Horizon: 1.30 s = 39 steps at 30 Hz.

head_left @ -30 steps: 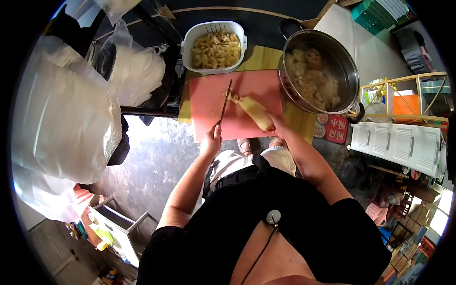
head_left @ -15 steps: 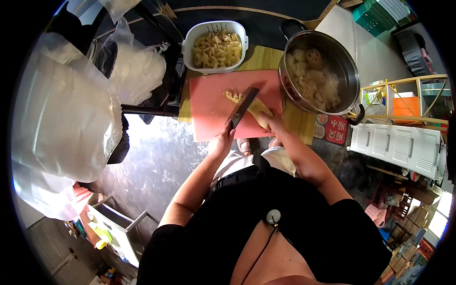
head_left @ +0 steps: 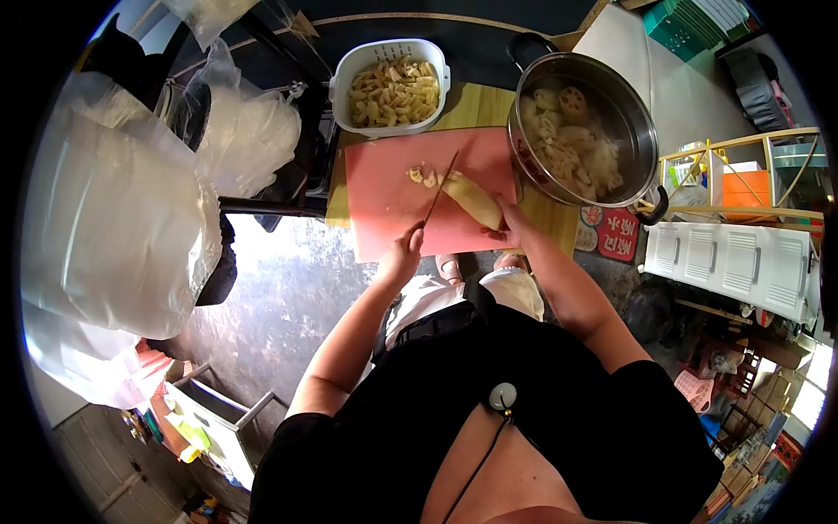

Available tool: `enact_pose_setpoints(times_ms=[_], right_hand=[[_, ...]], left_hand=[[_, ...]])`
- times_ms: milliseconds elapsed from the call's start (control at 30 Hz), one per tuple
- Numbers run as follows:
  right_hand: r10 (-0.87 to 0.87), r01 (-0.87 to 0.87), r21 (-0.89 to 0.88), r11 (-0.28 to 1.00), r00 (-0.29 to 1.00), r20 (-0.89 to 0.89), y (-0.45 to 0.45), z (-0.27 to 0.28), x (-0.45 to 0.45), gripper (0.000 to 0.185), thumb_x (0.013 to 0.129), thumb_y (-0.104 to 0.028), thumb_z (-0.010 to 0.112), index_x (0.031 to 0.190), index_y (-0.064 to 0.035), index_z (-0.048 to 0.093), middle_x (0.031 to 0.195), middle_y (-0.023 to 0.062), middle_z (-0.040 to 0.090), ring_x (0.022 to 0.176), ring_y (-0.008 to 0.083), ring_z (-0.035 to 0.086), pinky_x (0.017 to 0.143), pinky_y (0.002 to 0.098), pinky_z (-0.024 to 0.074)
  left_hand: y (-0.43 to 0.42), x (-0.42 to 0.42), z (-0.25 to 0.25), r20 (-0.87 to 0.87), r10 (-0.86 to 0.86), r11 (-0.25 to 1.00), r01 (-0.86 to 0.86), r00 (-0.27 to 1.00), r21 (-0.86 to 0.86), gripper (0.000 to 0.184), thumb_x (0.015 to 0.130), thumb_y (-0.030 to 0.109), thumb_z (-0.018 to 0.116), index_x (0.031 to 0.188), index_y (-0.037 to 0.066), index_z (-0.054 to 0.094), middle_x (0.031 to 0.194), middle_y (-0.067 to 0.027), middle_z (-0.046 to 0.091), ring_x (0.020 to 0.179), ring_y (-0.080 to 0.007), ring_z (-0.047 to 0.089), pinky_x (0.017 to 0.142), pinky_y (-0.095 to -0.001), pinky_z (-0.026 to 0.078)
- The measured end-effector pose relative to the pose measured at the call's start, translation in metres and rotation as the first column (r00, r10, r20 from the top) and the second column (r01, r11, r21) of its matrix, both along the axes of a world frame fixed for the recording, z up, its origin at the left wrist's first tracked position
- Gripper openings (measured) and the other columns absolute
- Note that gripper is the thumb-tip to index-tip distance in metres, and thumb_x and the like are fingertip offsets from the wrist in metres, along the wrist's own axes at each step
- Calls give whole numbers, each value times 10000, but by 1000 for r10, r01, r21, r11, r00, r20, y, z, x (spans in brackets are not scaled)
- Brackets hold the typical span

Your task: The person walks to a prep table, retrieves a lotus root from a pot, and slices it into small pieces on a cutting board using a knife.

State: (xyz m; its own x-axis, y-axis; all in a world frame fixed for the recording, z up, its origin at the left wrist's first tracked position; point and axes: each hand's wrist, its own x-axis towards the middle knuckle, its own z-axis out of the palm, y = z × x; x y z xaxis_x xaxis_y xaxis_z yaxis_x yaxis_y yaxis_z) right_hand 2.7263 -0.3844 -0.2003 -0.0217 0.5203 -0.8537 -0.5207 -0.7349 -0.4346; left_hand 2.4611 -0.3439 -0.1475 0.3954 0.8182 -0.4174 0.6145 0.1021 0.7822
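My left hand (head_left: 402,253) is closed round the handle of a kitchen knife (head_left: 443,183), whose blade now shows almost edge-on. The blade stands at the cut end of a pale, peeled lotus root (head_left: 474,203). My right hand (head_left: 513,225) grips the root's near end, its fingers partly hidden beneath and behind it. Both lie over a pink cutting board (head_left: 384,210). A few small cut pieces (head_left: 422,176) rest on the board just left of the blade.
A white basin (head_left: 338,92) of cut pieces stands behind the board. At the back right is a large steel pot (head_left: 642,131) holding lotus root in liquid, close to the board's edge. Plastic bags (head_left: 113,210) hang at the left. The wooden tabletop (head_left: 554,231) shows around the board.
The knife has turned from showing its flat side to nearly edge-on at the root's end. My right hand has shifted slightly right, and the root shows more fully.
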Motion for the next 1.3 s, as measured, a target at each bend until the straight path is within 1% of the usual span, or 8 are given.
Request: enact_pose_setpoints(times_ms=[233,433,600,700,800,933,1167,1300], right_hand=[[214,-380,323,867,869,447,-7,34,-19,673,796,-503,587,1299,-113,368,1163,65,494,1032,207,517,660,367,543],[233,-308,200,930,915,328,-6,33,-10,581,813,-440,579,1261,-106,420,1024,67,565,798,169,593,534,298,532],[149,-248,279,928,931,334,-3,16,-9,549,809,-396,594,1237,-78,460,891,91,594,610,175,596,434,297,509],[145,-232,259,937,938,314,1,22,-12,545,818,-434,570,1196,-53,472,878,94,606,627,185,619,469,295,515],[123,-134,129,983,988,90,0,29,-23,537,827,-457,548,1162,-42,485,895,111,613,681,212,641,525,316,535],[-29,31,79,996,999,-24,-6,29,-31,493,830,-453,536,1134,-65,504,952,131,596,731,244,636,607,365,558],[-15,-3,119,993,988,151,-5,4,-8,529,810,-457,577,1157,-68,491,994,101,593,821,229,623,620,366,562],[80,-149,230,962,955,287,-4,29,-13,531,794,-447,608,1167,-89,486,980,80,590,808,198,619,589,350,553]], left_hand=[[-8,2,19,59,111,974,-97,992,-204,391,966,332,358,1201,57,506,501,3,403,380,-85,386,356,-248,341],[-11,-8,23,272,80,997,-82,959,-2,402,976,288,342,1258,24,454,516,6,371,382,-64,334,354,-222,294],[0,2,19,-153,-110,993,116,982,28,368,934,331,419,1226,131,518,811,-225,620,792,-369,623,727,-428,476],[-5,4,15,-100,-62,984,77,993,161,361,931,349,413,1216,158,528,938,-248,608,918,-429,562,774,-475,454],[-11,6,17,-215,-53,975,97,975,198,368,932,353,412,1205,139,536,906,-239,620,881,-417,590,756,-457,468],[-12,0,6,79,95,992,-88,992,-90,401,957,378,374,1091,36,534,566,-54,474,431,-109,452,411,-274,394],[-3,10,29,279,520,757,-284,808,-589,381,954,446,343,853,90,430,554,-16,425,402,-101,383,370,-247,341],[5,-4,35,193,203,952,-148,960,-267,381,958,382,370,1090,59,524,524,4,405,399,-94,381,374,-251,342]])
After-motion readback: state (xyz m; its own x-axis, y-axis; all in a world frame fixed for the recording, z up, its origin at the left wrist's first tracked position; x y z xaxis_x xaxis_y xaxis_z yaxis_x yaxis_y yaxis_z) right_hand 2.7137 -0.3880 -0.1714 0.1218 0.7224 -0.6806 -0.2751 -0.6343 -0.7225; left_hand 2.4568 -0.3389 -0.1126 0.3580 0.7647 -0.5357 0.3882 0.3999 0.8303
